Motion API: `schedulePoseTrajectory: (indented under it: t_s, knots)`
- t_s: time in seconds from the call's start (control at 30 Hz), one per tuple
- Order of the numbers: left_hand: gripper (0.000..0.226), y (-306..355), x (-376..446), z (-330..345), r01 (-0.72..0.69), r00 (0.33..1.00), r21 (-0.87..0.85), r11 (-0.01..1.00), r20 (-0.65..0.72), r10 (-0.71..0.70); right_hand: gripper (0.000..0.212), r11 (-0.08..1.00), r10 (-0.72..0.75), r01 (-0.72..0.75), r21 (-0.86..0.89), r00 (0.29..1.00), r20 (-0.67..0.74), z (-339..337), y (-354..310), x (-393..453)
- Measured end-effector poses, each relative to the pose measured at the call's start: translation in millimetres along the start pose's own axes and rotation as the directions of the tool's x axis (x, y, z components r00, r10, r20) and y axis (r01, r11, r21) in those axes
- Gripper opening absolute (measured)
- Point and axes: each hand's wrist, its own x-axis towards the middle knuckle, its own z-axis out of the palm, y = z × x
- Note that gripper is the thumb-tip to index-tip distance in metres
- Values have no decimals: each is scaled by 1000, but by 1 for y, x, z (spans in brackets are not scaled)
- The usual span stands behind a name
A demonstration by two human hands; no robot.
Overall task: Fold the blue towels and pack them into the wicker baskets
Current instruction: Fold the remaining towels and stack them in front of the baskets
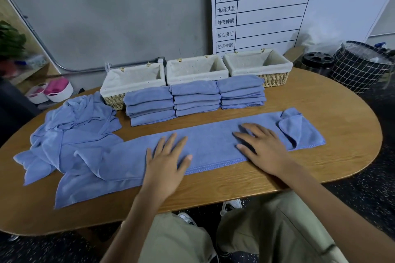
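Two flat hands, left (165,162) and right (259,147), grip slack, on long terry towel (209,143).

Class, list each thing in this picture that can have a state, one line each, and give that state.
Long towel: spread flat, right end folded back.
Towel heap: unfolded, crumpled.
Three towel stacks: folded, on the table, not in baskets.
Left basket: no towels visible inside.
Middle basket: no towels visible inside.
Right basket: no towels visible inside.
Left hand: flat, pressing the long towel.
Right hand: flat, pressing the long towel.

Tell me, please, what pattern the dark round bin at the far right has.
White grid on black bin, head view.
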Motion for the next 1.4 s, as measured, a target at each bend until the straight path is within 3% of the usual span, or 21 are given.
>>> schedulePoseTrajectory:
  t_s: [0.1,0.3,0.4,0.5,0.63,0.73,0.83,0.9,1.0,1.17,1.27,1.4]
  knots:
    - [75,-1,4,10,68,992,133,989,93,-80,79,988,153,-148,-50,983,101,-2,21,-10]
    - [90,-6,4,10,65,992,172,983,97,-82,86,922,379,-370,-115,923,72,-27,65,-51]
    - [77,12,13,8,98,991,140,985,78,-109,89,914,400,-392,-106,914,71,-33,69,-58]
    - [61,55,29,16,10,1000,4,1000,4,-10,88,917,393,-385,-105,916,75,-32,67,-58]
    - [54,89,41,27,6,996,117,993,86,-16,87,908,407,-402,-117,913,24,-37,73,-64]
    - [44,105,60,14,46,999,180,983,1,-47,84,891,432,-429,-147,902,-15,-41,82,-72]
    - [32,144,104,17,-150,984,35,988,-93,153,81,889,437,-435,-143,899,-20,-40,84,-75]
    - [23,184,143,27,-274,962,-162,948,-63,267,79,889,438,-438,-136,898,-32,-39,83,-75]
    - [22,243,196,50,-345,927,-338,876,21,374,75,887,440,-443,-128,896,-56,-38,82,-76]
    - [9,283,243,82,-339,909,-401,851,91,406,64,886,438,-450,-111,891,-114,-34,83,-77]
    - [14,285,251,90,-327,911,-449,832,85,404,60,883,440,-457,-108,885,-152,-33,81,-78]
    - [9,283,237,97,-524,835,-352,775,-36,549,58,874,454,-475,-106,874,-173,-34,81,-78]
